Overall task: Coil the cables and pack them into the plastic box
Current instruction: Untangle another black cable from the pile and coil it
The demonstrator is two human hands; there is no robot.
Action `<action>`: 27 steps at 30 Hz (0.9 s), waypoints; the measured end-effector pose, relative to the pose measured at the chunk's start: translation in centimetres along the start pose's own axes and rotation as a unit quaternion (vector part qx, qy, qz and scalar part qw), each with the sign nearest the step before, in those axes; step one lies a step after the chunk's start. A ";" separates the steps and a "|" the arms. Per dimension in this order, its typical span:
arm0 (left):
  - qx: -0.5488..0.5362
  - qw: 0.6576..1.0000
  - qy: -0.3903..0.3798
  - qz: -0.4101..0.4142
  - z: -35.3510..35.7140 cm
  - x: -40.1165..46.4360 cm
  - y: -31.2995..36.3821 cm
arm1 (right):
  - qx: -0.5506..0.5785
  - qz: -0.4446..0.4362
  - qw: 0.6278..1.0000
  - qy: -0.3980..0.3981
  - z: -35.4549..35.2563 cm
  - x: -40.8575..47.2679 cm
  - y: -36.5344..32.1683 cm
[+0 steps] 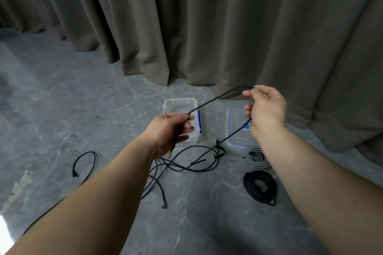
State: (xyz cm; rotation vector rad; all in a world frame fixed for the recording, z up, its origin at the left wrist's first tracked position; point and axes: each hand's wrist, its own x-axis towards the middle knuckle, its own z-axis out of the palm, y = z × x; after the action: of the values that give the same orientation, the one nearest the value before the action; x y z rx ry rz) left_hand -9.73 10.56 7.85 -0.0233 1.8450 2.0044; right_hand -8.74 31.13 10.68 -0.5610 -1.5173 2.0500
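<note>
- Black cable (217, 98): one span runs raised across the centre of the frame between the two hands, then drops from the right hand to a knot-like tangle on the floor at lower centre. The rest sprawls in loose loops there, with a plug end lying toward the bottom centre.
- Handling, judged: thin, light and limp. It sags under its own weight and holds no shape, so loops must be pinned as they are made. The jacket looks matte and should not slip. The tangle is likely to snag if pulled hard.
- Where to hold, judged: on the cord itself near the gathered end, feeding slack hand over hand, not by the plug.
- Left hand (167, 130): centre of frame, thumb and fingers curled and pinching the cable, an end hanging below the palm.
- Right hand (266, 107): right of centre, thumb and forefinger pinching the cable at the top, remaining fingers loosely curled.
- Plastic box (172, 103): open, on the floor behind the left hand; contents cannot be told.
- Lid (236, 130): lies apart, right of the box.
- Grey coil (257, 158) and black coil (260, 187): already wound, lower right, outside the box.
- Another loose black cable (85, 163): lower left.
- Curtain (207, 27): fills the upper frame.
</note>
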 end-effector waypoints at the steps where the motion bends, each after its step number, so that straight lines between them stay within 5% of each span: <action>1: 0.090 0.995 0.037 0.028 -0.2 0.3 -0.5 | 0.002 -0.005 1.000 0.007 0.0 0.1 0.1; 5: 0.234 0.959 0.151 0.047 -0.7 1.1 -1.6 | -0.019 -0.015 0.999 0.022 -0.3 0.6 1.3; 9: -0.042 0.992 0.103 -0.067 0.0 1.2 -0.8 | -0.103 -0.069 0.992 0.037 -0.9 1.6 2.4; 12: -0.189 0.981 0.030 -0.032 0.3 1.3 0.3 | -0.224 -0.042 0.972 -0.059 -1.3 1.5 3.1; 19: -0.179 0.983 0.040 0.025 1.4 1.7 0.0 | -0.313 -0.028 0.897 -0.312 -0.7 -1.2 2.9; 27: -0.083 0.995 0.055 -0.011 1.8 1.6 0.2 | -0.405 -0.119 0.895 -0.144 -0.7 0.0 3.8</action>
State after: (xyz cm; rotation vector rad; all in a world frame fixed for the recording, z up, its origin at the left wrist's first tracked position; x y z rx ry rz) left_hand -10.82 12.71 7.80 -0.2049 1.7280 2.1747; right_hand -8.94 30.79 6.78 -0.3306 -2.4884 1.2838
